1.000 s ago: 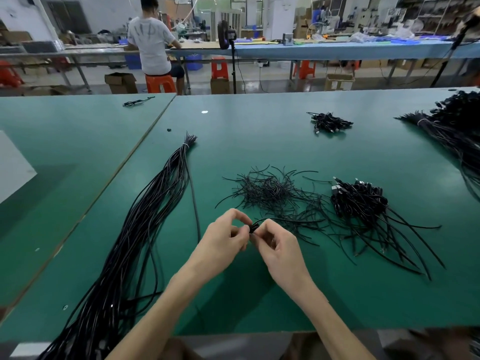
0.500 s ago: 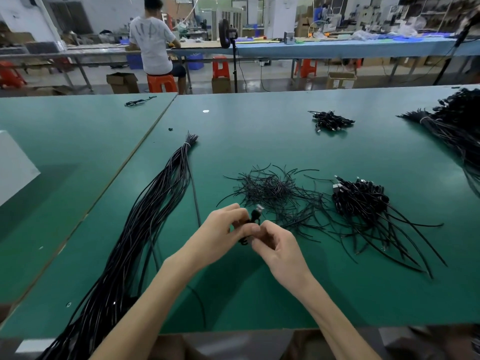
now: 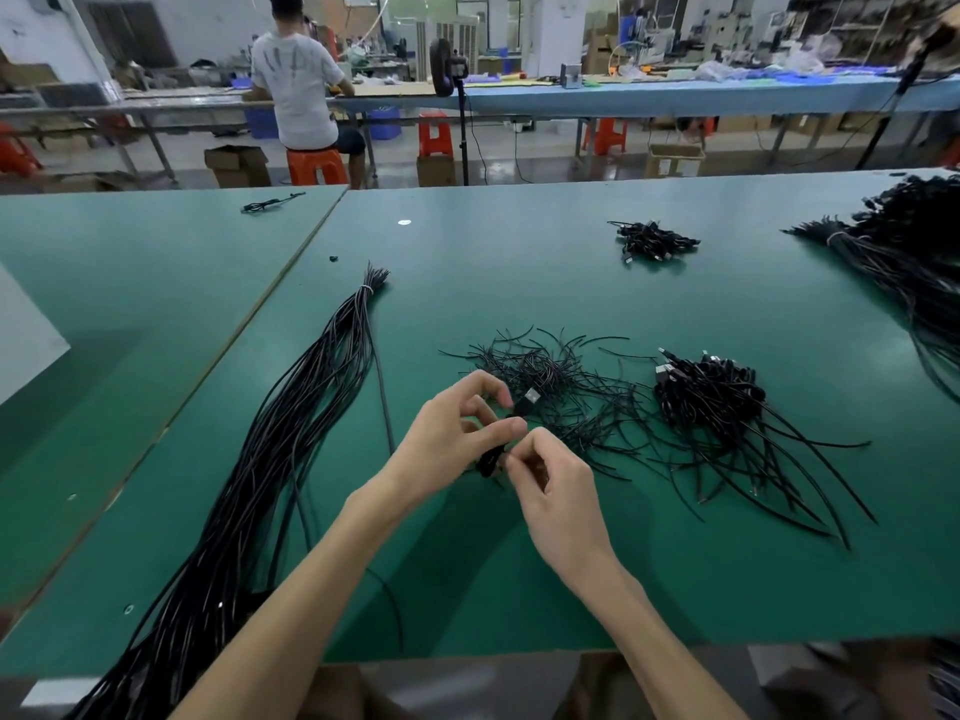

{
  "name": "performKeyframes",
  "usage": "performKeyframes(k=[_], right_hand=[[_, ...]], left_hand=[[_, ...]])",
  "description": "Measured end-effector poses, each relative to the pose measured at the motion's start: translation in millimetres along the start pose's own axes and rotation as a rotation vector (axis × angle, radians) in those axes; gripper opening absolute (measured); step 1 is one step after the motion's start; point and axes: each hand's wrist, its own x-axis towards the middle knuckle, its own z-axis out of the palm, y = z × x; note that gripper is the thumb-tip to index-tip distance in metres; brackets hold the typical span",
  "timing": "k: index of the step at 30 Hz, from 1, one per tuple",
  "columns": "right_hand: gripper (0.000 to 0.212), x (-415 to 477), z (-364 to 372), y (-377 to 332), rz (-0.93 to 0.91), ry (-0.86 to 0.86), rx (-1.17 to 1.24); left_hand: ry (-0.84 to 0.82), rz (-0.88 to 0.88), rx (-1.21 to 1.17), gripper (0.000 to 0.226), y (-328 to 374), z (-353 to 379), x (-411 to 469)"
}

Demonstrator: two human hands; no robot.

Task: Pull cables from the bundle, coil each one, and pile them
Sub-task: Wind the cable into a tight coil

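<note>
Left hand point(image 3: 447, 444), right hand point(image 3: 561, 491): one cable point(image 3: 489, 461).

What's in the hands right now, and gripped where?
One small coiled cable: left hand grips the coil's middle, plug sticking out above; right hand pinches at its lower end. Exact pinch point is hidden.

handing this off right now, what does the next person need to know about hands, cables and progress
Left hand: pinches the coiled cable, its plug end sticking up past the fingers.
Right hand: fingertips pinch the same coil from the near side.
Long bundle: lies to the left on the green table, many cables uncoiled.
Pile of finished coils: to the right, past a scatter of short thin wires.
Done: a good many coils piled. Left: finish this coil, add it to the pile, then work through the bundle.
</note>
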Motion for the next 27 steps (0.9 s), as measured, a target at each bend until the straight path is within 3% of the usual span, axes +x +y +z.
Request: performKeyframes(k=[2, 4, 9, 13, 16, 21, 25, 27], right_hand=[[0.022, 0.6, -2.9, 0.4, 0.030, 0.025, 0.074], [0.019, 1.3, -4.9, -0.5, 0.044, 0.046, 0.128], [0.021, 1.5, -5.7, -0.6, 0.068, 0.070, 0.168], [0.020, 1.0, -6.4, -0.3, 0.064, 0.051, 0.173], [0.020, 0.6, -6.3, -2.0, 0.061, 0.041, 0.154], [0.019, -0.9, -5.3, -4.8, 0.045, 0.064, 0.110], [0.018, -1.4, -7.6, -5.1, 0.049, 0.120, 0.128], [0.019, -1.2, -7.9, -4.7, 0.051, 0.135, 0.121]], left_hand=[[-0.025, 0.082, -0.010, 0.021, -2.9, -3.4, -5.8], [-0.078, 0.142, 0.063, 0.039, -7.8, -8.8, -9.0], [-0.166, 0.304, 0.383, 0.070, -14.5, -12.6, -12.2], [-0.157, 0.439, 0.645, 0.078, -13.2, -16.8, -4.9], [-0.183, 0.460, 0.646, 0.072, -8.5, -18.1, 2.0], [-0.279, 0.399, 0.582, 0.036, 3.1, -23.6, 17.8], [-0.326, 0.399, 0.554, 0.038, 11.9, -21.1, 20.0], [-0.316, 0.384, 0.526, 0.028, 12.6, -18.4, 20.8]])
